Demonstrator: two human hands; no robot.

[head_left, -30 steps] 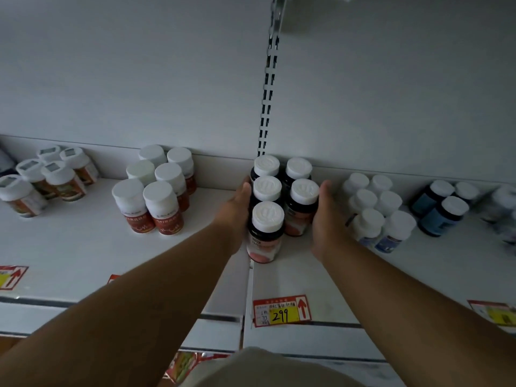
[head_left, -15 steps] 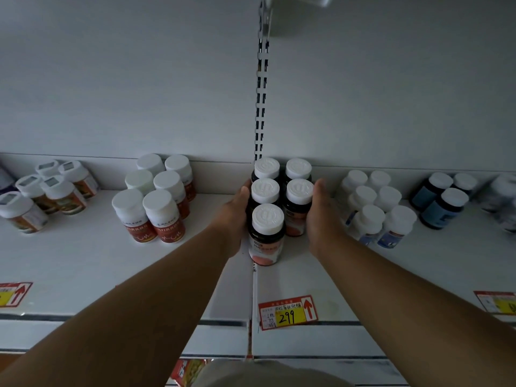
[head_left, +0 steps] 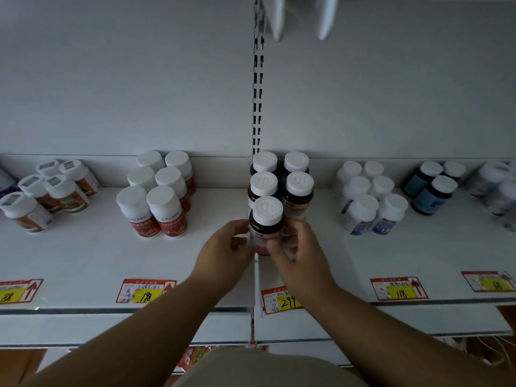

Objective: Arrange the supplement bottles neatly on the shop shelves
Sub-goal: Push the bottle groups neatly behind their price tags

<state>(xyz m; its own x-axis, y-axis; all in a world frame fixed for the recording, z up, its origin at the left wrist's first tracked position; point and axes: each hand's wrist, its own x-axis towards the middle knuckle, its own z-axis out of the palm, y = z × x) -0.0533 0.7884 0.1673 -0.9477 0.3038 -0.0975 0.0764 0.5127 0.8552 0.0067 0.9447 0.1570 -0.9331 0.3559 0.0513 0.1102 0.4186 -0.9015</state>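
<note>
Along the front edge of the white shelf (head_left: pixel 83 263) run red-bordered price tags with yellow patches: one reads 198 (head_left: pixel 145 291), one partly hidden by the right forearm shows 29 (head_left: pixel 280 300), one reads 118 (head_left: pixel 399 289), and the tags at the far left (head_left: pixel 19 291) and far right (head_left: pixel 488 281) seem to read 88 and 68 (both blurred). The smaller print on the tags and on every bottle label is too small to read.

The front dark bottle (head_left: pixel 265 224), white-capped with an embossed mark on the lid, stands at the head of a group of four like bottles (head_left: pixel 282 177) at the middle of the shelf, just in front of them. The left hand (head_left: pixel 223 252) curls round its left side and the right hand (head_left: pixel 298 250) round its right, thumbs on the label, so both grip it.

Red-labelled bottles (head_left: pixel 156 196) stand to the left, blue-labelled white bottles (head_left: pixel 368 196) to the right.
</note>
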